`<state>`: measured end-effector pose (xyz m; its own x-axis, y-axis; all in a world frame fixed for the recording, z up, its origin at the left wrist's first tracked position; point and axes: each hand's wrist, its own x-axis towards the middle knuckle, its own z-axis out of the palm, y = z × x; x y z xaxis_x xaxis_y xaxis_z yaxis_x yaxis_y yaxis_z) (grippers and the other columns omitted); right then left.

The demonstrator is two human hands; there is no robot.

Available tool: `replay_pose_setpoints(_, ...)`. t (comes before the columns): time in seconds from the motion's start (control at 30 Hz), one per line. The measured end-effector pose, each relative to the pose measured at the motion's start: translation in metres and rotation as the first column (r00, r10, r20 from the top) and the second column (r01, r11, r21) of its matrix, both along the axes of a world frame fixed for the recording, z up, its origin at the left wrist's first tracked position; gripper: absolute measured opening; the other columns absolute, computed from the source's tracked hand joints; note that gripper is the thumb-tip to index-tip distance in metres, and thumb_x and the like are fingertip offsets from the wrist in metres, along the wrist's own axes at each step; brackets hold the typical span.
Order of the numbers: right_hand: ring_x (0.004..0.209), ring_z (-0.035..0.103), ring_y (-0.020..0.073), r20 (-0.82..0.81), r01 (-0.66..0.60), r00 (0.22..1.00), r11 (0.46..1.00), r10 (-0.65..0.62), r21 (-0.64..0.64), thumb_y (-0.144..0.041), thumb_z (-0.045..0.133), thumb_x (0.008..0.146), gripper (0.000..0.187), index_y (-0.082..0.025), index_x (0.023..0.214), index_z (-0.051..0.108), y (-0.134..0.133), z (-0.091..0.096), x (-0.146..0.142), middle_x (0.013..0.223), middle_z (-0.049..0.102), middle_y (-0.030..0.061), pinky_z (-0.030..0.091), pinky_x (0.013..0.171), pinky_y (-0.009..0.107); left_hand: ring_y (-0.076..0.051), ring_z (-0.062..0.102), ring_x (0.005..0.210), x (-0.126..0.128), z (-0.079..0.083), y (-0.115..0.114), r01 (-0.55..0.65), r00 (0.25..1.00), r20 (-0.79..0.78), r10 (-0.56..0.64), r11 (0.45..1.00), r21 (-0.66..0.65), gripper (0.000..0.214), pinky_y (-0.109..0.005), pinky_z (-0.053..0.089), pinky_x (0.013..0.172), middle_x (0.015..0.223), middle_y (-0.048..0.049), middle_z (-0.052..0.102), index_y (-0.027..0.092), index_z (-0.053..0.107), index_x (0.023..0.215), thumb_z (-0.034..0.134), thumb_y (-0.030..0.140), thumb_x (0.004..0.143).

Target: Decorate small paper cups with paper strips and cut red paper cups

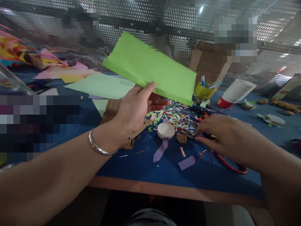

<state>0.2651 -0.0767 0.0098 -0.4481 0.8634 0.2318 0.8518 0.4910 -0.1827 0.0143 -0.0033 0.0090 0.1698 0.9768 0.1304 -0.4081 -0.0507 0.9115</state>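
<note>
My left hand (141, 105) holds a folded sheet of bright green paper (152, 69) raised above the table, thumb on the near face and fingers behind. At the right, my right hand (218, 130) is closed around the middle of a pair of scissors (190, 133), whose blades point left. A red handle loop (235, 169) shows below that hand. Between both hands sits a small round white paper cup piece (166, 130) with a purple paper strip (161, 152) attached. Nearby lie a purple paper tag (186, 163) and a brown corrugated cardboard piece (181, 138).
Coloured paper scraps (178, 114) litter the blue table (145, 172). Corrugated cardboard (113, 108) and pale green sheets (101, 84) lie left. Behind are a yellow pen holder (205, 91), stacked paper cups (237, 91) and a cardboard box (209, 64). Small paper crafts (272, 119) sit right.
</note>
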Motion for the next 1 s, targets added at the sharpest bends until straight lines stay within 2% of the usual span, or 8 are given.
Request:
replay_pose_setpoints(0.1,0.076,0.064,0.0258,0.242,-0.066,0.968,0.998,0.070,-0.024,-0.032,0.063,0.089,0.015,-0.023,0.080,0.071,0.001,-0.007,0.003,0.080,0.073,0.0063,0.042,0.073,0.040,-0.021,0.078,0.078,-0.001,0.001,0.000,0.014,1.000,0.018,-0.014,1.000,0.004,0.021,-0.030,0.062,0.075,0.085,-0.0087,0.077,0.015,0.064,0.104,0.065,0.034,0.095)
replay_pose_setpoints(0.27,0.073,0.064,0.0246,0.251,-0.078,0.963,0.993,0.097,-0.086,-0.027,0.059,0.088,0.014,-0.023,0.077,0.066,0.001,-0.006,0.006,0.077,0.070,0.0055,0.042,0.072,0.040,-0.021,0.078,0.077,-0.005,0.004,0.004,-0.002,0.999,0.033,0.003,0.999,-0.036,0.018,-0.030,0.061,0.072,0.082,-0.0094,0.077,0.015,0.063,0.103,0.064,0.032,0.095)
replay_pose_setpoints(0.43,0.081,0.065,0.0243,0.052,0.024,0.999,0.985,-0.015,-0.168,-0.043,0.055,0.096,0.023,-0.024,0.090,0.067,0.001,0.009,0.015,0.092,0.071,0.0060,0.047,0.073,0.040,-0.019,0.077,0.075,-0.006,0.003,0.006,0.008,1.000,0.009,-0.007,0.999,-0.038,0.014,-0.027,0.060,0.068,0.086,-0.0094,0.078,0.015,0.062,0.104,0.059,0.028,0.098)
replay_pose_setpoints(0.5,0.078,0.063,0.0222,-0.033,0.053,0.998,0.986,-0.059,-0.157,-0.050,0.056,0.097,0.028,-0.025,0.090,0.065,0.001,0.014,0.018,0.090,0.069,0.0038,0.046,0.070,0.038,-0.019,0.077,0.075,-0.007,0.003,0.007,0.011,1.000,0.015,-0.011,0.999,-0.053,0.014,-0.027,0.060,0.067,0.086,-0.0099,0.077,0.015,0.062,0.104,0.059,0.027,0.098)
replay_pose_setpoints(0.6,0.070,0.058,0.0185,-0.119,0.055,0.990,0.988,-0.072,-0.146,-0.050,0.060,0.096,0.027,-0.025,0.085,0.061,0.003,0.018,0.017,0.080,0.062,0.0006,0.044,0.065,0.035,-0.020,0.078,0.073,-0.006,0.003,0.007,0.025,0.999,0.035,-0.022,0.995,-0.101,0.012,-0.027,0.060,0.064,0.085,-0.0080,0.076,0.016,0.061,0.105,0.058,0.024,0.096)
replay_pose_setpoints(0.7,0.072,0.057,0.0171,-0.193,0.034,0.980,0.995,-0.051,-0.090,-0.043,0.062,0.097,0.022,-0.024,0.085,0.059,0.004,0.017,0.010,0.085,0.061,0.0009,0.045,0.067,0.033,-0.020,0.077,0.068,-0.005,0.003,0.006,0.046,0.999,0.031,-0.042,0.988,-0.149,0.011,-0.027,0.060,0.060,0.076,-0.0054,0.073,0.017,0.060,0.103,0.057,0.024,0.095)
replay_pose_setpoints(0.8,0.077,0.059,0.0180,-0.273,0.027,0.962,1.000,-0.024,0.008,-0.038,0.062,0.096,0.019,-0.024,0.085,0.059,0.004,0.012,0.003,0.090,0.063,0.0028,0.047,0.070,0.034,-0.023,0.077,0.068,-0.004,0.002,0.005,0.090,0.996,0.016,-0.089,0.984,-0.156,0.016,-0.030,0.061,0.060,0.078,-0.0078,0.074,0.016,0.063,0.103,0.055,0.028,0.095)
replay_pose_setpoints(1.0,0.060,0.057,0.0135,-0.441,0.152,0.890,0.987,-0.118,0.043,-0.040,0.077,0.085,0.021,-0.026,0.096,0.064,0.004,0.000,-0.003,0.080,0.064,-0.0015,0.048,0.054,0.029,-0.025,0.079,0.074,-0.002,0.003,0.002,0.199,0.980,0.017,-0.200,0.955,-0.222,0.041,-0.030,0.060,0.060,0.085,-0.0156,0.079,0.010,0.069,0.109,0.044,0.041,0.100)
